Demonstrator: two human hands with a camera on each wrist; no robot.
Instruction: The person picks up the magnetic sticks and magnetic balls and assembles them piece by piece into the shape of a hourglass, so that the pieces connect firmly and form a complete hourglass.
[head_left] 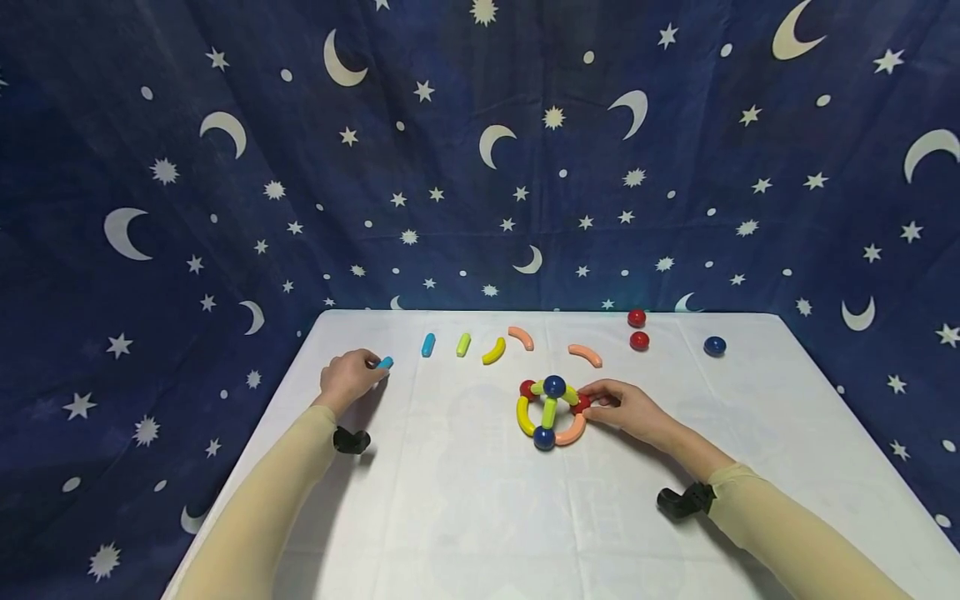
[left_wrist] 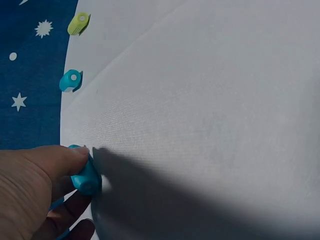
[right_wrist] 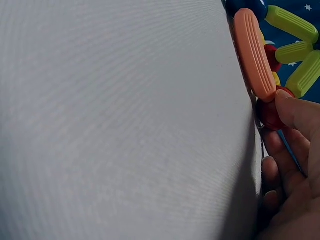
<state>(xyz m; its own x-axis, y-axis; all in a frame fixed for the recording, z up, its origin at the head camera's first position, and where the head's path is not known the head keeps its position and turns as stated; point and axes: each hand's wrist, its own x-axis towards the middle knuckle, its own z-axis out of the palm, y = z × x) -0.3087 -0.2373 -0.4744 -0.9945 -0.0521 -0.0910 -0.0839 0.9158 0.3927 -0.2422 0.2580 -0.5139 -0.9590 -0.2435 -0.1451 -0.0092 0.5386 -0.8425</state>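
Note:
At the left of the table, my left hand (head_left: 349, 381) pinches a short blue rod (left_wrist: 86, 176) between thumb and fingers. My right hand (head_left: 630, 410) grips a red ball (right_wrist: 270, 114) at the right corner of a built frame. That frame stands on the table, with a blue ball (head_left: 554, 386) on top and another blue ball (head_left: 543, 438) at its near corner. Green rods (head_left: 549, 413) slope up to the top ball. Curved yellow (head_left: 523, 416) and orange (right_wrist: 254, 55) pieces form its base, and a second red ball (head_left: 528, 390) sits at its left.
Along the back lie a blue rod (head_left: 428, 345), a green rod (head_left: 463, 345), a curved yellow piece (head_left: 494, 351) and two curved orange pieces (head_left: 585, 356). Farther right are two red balls (head_left: 639, 341) and a blue ball (head_left: 715, 346). A starry cloth (head_left: 450, 167) hangs behind the white table (head_left: 465, 517).

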